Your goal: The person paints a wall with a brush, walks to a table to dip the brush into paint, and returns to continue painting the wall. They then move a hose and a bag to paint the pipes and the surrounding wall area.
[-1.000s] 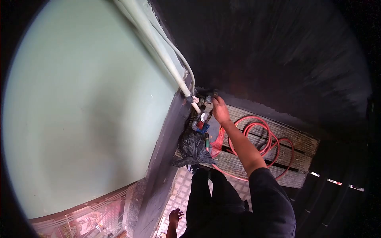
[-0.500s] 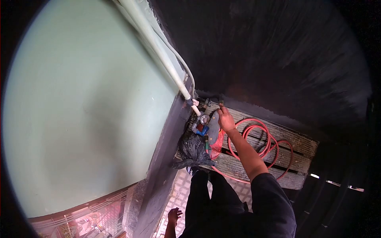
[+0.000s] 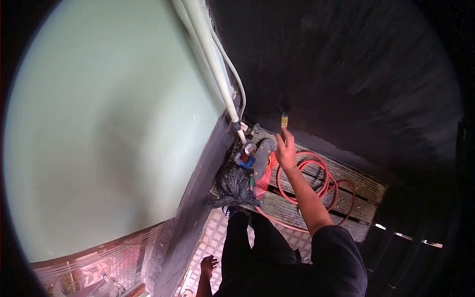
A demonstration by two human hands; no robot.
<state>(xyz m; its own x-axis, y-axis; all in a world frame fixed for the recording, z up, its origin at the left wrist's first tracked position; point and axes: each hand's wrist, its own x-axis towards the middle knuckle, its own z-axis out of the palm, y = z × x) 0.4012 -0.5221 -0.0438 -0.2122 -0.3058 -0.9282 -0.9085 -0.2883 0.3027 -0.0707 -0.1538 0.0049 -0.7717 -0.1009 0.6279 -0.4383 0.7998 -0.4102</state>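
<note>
My right hand (image 3: 285, 150) is raised over the slatted ledge, its fingers closed on a small brush (image 3: 284, 120) with a yellow band and dark bristles pointing at the dark wall. Below and left of it lie a grey sole-shaped object (image 3: 264, 157) and a red bag (image 3: 267, 179). My left hand (image 3: 209, 266) hangs low over the paving, fingers apart, with nothing visible in it.
A coiled red hose (image 3: 327, 182) lies on the slatted ledge (image 3: 368, 195). Left of it are a black plastic bag (image 3: 234, 184) and a meter with blue fittings (image 3: 250, 149). A white pipe (image 3: 217, 72) runs up beside the pale green wall (image 3: 99, 123).
My right hand has moved up and away from the grey object, bringing the brush against or near the dark wall. The camera view has shifted slightly.
</note>
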